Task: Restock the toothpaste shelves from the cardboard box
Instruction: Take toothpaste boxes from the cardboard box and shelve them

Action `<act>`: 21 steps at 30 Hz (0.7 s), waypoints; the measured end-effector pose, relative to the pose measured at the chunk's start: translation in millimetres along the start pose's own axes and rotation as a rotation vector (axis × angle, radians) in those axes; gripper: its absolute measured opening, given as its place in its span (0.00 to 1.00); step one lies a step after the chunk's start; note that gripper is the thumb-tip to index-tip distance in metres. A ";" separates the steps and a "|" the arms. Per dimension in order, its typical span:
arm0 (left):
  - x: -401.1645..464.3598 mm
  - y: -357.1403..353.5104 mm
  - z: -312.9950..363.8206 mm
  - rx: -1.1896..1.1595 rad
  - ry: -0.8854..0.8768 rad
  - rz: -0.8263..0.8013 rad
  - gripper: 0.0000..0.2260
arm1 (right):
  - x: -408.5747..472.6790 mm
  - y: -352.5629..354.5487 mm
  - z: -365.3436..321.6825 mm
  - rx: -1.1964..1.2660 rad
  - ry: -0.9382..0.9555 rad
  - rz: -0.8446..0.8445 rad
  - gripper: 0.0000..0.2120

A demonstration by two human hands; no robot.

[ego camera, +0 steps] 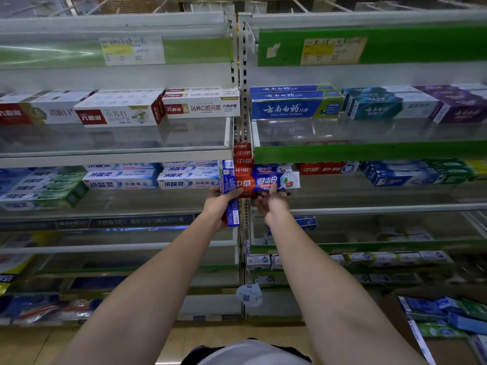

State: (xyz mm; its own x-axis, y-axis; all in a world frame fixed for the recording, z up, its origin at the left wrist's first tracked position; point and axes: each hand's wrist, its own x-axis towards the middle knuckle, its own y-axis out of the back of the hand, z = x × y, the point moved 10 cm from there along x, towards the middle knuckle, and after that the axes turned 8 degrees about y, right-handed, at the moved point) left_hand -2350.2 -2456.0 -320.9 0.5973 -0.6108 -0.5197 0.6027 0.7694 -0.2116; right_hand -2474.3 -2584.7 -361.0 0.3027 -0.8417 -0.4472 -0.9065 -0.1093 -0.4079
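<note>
left hand (220, 204) grips upright blue toothpaste cartons (229, 196); right hand (268, 200) pinches a red-and-blue carton (266, 181) at the middle shelf (369, 208). light, stiff, crushable card: hold by long edges.

white tiered shop racks (116, 154) over tan floor (31, 343).

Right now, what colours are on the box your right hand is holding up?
Red and blue, with white writing and cherries, on the toothpaste box in the right hand; head view.
</note>
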 end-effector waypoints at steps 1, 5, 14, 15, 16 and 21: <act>0.8 0.8 0.3 0.004 0.005 -0.002 0.26 | -0.4 -0.5 -0.5 -0.001 0.002 -0.011 0.12; 2.8 2.5 3.3 0.011 -0.004 -0.012 0.25 | 2.3 -2.0 -1.3 -0.026 0.042 -0.028 0.12; 8.5 7.1 2.5 0.054 -0.024 -0.002 0.23 | 6.9 -5.2 -9.5 -0.196 0.101 -0.032 0.12; 8.2 6.9 2.8 0.068 -0.021 -0.005 0.23 | 7.2 -3.9 -9.5 -0.224 0.089 -0.022 0.13; 7.0 6.0 3.5 0.079 -0.018 -0.010 0.24 | 8.0 -2.0 -8.1 -0.255 0.075 -0.014 0.15; 4.8 -1.5 6.5 0.082 -0.020 -0.040 0.26 | 11.1 3.8 11.9 -0.222 -0.025 0.011 0.15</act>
State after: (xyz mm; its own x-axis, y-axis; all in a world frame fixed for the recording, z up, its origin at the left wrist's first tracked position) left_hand -2344.9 -2461.2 -317.8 0.5818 -0.6450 -0.4954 0.6670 0.7270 -0.1632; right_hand -2470.9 -2588.2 -377.0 0.2968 -0.8305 -0.4713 -0.9516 -0.2159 -0.2189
